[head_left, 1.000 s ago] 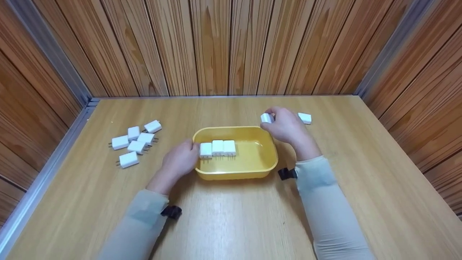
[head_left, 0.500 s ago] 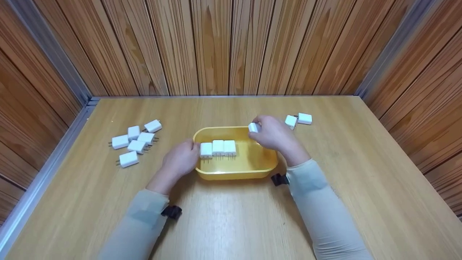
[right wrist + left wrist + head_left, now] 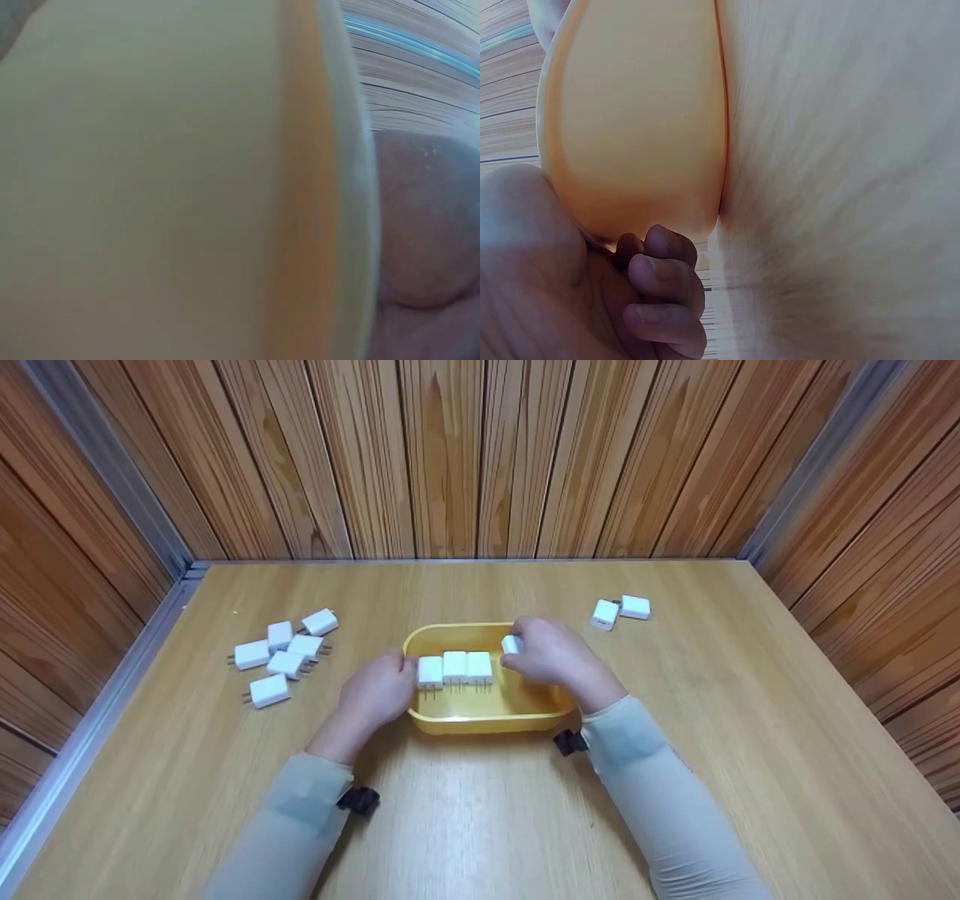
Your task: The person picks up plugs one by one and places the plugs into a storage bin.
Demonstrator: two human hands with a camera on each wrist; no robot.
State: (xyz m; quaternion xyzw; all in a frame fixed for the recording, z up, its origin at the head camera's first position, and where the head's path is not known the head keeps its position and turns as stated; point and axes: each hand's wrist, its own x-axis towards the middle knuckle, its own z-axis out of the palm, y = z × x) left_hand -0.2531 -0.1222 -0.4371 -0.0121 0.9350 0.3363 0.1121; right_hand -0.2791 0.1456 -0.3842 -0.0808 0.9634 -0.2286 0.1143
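Note:
A yellow plastic tub [image 3: 491, 725] stands mid-table, with three white plug adapters [image 3: 454, 667] in a row at its left side, prongs toward the front. My left hand [image 3: 376, 690] grips the tub's left rim; in the left wrist view its fingers [image 3: 664, 277] curl against the outer wall. Over the tub's right half, my right hand [image 3: 553, 656] pinches another white plug adapter [image 3: 511, 645] between thumb and fingers. The right wrist view shows mostly the tub's wall [image 3: 150, 187] and part of the palm [image 3: 427, 225]; the held adapter is hidden there.
Several white plug adapters [image 3: 285, 664] lie in a loose group on the table at the left. Two more adapters [image 3: 604, 615] lie close together at the back right. Wood-panelled walls [image 3: 450, 457] enclose the table's back and sides.
My right hand has moved left and forward-down with the adapter, from the tub's back right corner to over its inside. The left hand and the tub have stayed put.

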